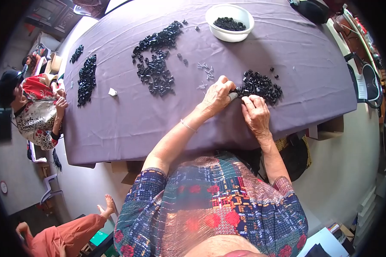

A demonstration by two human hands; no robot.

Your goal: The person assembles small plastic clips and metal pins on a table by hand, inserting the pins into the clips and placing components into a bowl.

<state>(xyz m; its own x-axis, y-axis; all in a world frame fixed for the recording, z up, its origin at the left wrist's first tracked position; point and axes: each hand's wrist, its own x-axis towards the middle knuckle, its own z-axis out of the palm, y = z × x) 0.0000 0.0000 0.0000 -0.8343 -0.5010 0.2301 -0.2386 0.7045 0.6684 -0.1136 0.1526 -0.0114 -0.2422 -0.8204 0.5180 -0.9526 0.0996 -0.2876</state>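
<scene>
My left hand (pixel 218 95) is closed at the left edge of a pile of small black plastic pieces (pixel 261 87). A pale wrap (pixel 233 96) covers one of its fingertips. Just to the right, my right hand (pixel 256 114) has its fingers bent and pinched together at the near side of that pile. The two hands are close but apart. Whatever lies between the fingertips is too small and hidden to make out. Left of my left hand are several thin clear pieces (pixel 208 70) scattered on the cloth.
A purple-grey cloth (pixel 124 124) covers the table. A white bowl (pixel 213 31) of black pieces stands at the far side. More black pieces form a long heap (pixel 156 70) in the middle and another (pixel 87 81) farther left, near a seated person (pixel 38 107). A small white object (pixel 112 92) lies between them.
</scene>
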